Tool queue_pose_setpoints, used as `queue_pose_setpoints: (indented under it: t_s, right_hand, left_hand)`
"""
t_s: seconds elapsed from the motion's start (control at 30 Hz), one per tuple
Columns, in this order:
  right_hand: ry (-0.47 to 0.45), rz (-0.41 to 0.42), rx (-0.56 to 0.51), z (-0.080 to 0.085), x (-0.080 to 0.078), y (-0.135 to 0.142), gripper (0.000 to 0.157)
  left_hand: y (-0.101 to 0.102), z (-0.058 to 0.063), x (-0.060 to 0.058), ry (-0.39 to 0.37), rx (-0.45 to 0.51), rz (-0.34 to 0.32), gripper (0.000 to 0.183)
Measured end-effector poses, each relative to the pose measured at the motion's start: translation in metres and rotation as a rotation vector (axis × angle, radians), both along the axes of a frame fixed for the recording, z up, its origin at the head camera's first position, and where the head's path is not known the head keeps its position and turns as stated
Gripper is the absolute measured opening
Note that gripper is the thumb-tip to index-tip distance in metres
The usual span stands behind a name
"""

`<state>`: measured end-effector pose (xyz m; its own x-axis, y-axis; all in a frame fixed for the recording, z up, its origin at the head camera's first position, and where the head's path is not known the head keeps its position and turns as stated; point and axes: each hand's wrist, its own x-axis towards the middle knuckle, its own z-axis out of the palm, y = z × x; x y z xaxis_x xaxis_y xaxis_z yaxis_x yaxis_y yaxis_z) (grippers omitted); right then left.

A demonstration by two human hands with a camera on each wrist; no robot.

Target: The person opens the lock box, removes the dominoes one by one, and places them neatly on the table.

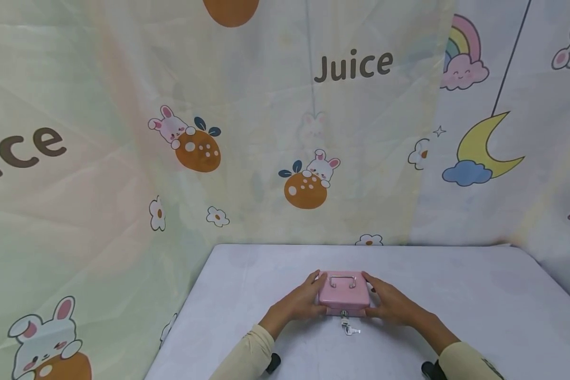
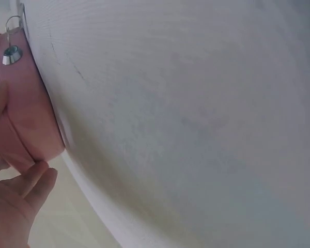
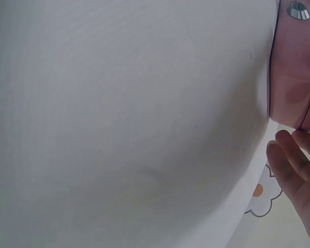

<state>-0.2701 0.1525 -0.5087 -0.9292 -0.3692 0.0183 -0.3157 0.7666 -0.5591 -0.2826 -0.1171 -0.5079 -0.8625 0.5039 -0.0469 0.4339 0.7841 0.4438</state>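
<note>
A small pink metal cash box (image 1: 344, 297) rests on the white table, its silver carry handle (image 1: 343, 277) lying on the lid. My left hand (image 1: 301, 302) grips the box's left side, thumb at the front and fingertips toward the back corner. On the opposite side my right hand (image 1: 393, 303) holds it likewise. Keys on a ring (image 1: 349, 330) hang from the front lock and lie on the table. The silver lock (image 2: 12, 55) shows close up in the left wrist view. In the right wrist view, some fingers (image 3: 287, 160) stand beside the box's end. The lid looks closed.
The white table (image 1: 247, 274) reaches back to a hanging cloth (image 1: 266, 227) printed with rabbits, oranges and flowers. Another printed cloth (image 1: 541, 200) with a moon and rainbow hangs at the right. Black straps (image 1: 274, 363) show near the wrists.
</note>
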Motion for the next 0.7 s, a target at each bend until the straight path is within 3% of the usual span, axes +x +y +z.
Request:
queue_pose_setpoints:
  t_s: [0.7]
  right_hand:
    - [-0.057, 0.017, 0.006, 0.0078, 0.0011, 0.0036, 0.106]
  left_hand:
    - [0.0038, 0.0067, 0.0081, -0.011, 0.003, 0.019, 0.087]
